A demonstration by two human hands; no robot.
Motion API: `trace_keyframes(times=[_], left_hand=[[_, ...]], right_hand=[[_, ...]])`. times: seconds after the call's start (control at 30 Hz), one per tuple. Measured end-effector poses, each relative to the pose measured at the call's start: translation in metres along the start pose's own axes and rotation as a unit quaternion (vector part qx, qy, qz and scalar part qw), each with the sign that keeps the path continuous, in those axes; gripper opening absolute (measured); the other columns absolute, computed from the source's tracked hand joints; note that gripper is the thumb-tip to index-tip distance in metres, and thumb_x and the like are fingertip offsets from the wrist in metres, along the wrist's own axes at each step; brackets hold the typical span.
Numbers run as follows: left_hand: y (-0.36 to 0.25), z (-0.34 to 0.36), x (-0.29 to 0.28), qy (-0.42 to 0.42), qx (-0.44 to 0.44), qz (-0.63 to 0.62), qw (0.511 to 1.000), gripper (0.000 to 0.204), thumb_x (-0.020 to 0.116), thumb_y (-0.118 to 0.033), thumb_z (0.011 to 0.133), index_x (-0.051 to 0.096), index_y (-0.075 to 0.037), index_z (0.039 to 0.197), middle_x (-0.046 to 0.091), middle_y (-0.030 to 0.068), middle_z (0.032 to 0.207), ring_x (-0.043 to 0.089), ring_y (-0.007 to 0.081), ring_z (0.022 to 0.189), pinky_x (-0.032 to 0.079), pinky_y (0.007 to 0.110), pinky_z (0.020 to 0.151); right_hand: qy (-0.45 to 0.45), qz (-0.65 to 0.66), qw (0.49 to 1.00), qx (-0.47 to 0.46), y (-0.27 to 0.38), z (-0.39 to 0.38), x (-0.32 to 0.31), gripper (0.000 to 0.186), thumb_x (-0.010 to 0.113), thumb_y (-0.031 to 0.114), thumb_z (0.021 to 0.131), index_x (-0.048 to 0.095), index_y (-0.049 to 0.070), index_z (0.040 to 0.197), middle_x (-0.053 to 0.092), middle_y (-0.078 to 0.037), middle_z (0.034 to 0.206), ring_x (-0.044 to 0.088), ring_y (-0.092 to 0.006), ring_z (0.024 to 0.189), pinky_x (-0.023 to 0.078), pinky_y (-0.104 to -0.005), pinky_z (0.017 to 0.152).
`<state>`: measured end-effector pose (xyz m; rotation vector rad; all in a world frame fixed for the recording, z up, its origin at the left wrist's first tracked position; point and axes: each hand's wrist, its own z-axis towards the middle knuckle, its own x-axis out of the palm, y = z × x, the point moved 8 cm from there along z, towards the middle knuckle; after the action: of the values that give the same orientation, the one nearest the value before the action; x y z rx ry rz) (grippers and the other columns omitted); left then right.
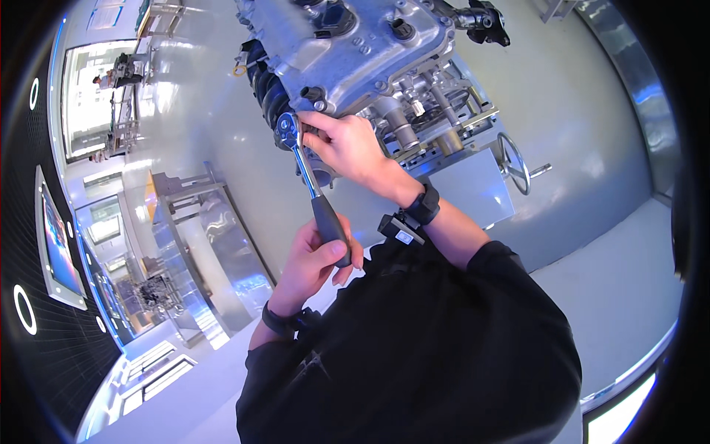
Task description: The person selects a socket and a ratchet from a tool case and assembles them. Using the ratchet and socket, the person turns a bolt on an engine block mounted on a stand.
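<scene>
My left hand [319,251] is closed around the dark grip of a ratchet wrench [302,164]. The wrench slants up and left, its shiny round head lying at the near left corner of an engine [355,55]. Beside that head, the fingertips of my right hand [351,148] are bent in against it, just below the edge of the silver engine cover. What sits under the wrench head is hidden. A black ribbed intake part [268,92] runs along the engine's left side, next to the head.
The engine rests on a metal stand with a handwheel [515,164] sticking out at the right. A steel-framed workbench [211,251] stands to the left. Farther left, a screen [59,240] hangs on a dark wall. Another engine [157,292] stands in the left background.
</scene>
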<state>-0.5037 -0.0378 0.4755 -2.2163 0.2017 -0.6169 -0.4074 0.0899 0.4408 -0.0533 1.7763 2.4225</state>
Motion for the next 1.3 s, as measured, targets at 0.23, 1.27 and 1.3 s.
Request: trace_keyframes(times=[0.23, 1.27, 1.3], left_hand=[[0.055, -0.003, -0.032, -0.029, 0.016, 0.209, 0.977, 0.014, 0.066, -0.008, 0.089, 0.055, -0.002, 0.095, 0.067, 0.0063, 0.081, 0.059, 0.0077, 0.061, 0.045, 0.022, 0.053], [-0.107, 0.068, -0.019, -0.316, 0.325, 0.716, 0.53, 0.008, 0.061, -0.012, 0.09, 0.058, -0.005, 0.093, 0.059, 0.0154, 0.081, 0.061, 0.0383, 0.072, 0.048, 0.047, 0.061], [-0.105, 0.071, -0.018, -0.31, 0.297, 0.744, 0.512, 0.009, 0.06, -0.013, 0.091, 0.056, -0.005, 0.092, 0.057, 0.0149, 0.081, 0.061, 0.0379, 0.071, 0.048, 0.047, 0.06]], right_hand=[[0.129, 0.094, 0.987, -0.004, 0.024, -0.032, -0.017, 0.041, 0.058, 0.006, 0.085, 0.059, 0.012, 0.126, 0.069, -0.013, 0.083, 0.068, -0.0284, 0.074, 0.052, -0.0373, 0.068], [-0.295, 0.362, 0.796, 0.385, -0.174, -0.231, -0.193, 0.015, 0.059, 0.021, 0.097, 0.051, 0.009, 0.1, 0.048, 0.002, 0.071, 0.044, -0.0085, 0.062, 0.037, -0.0237, 0.058], [-0.298, 0.361, 0.798, 0.38, -0.175, -0.232, -0.194, 0.015, 0.059, 0.021, 0.097, 0.051, 0.009, 0.1, 0.048, 0.002, 0.071, 0.044, -0.0085, 0.062, 0.037, -0.0237, 0.058]])
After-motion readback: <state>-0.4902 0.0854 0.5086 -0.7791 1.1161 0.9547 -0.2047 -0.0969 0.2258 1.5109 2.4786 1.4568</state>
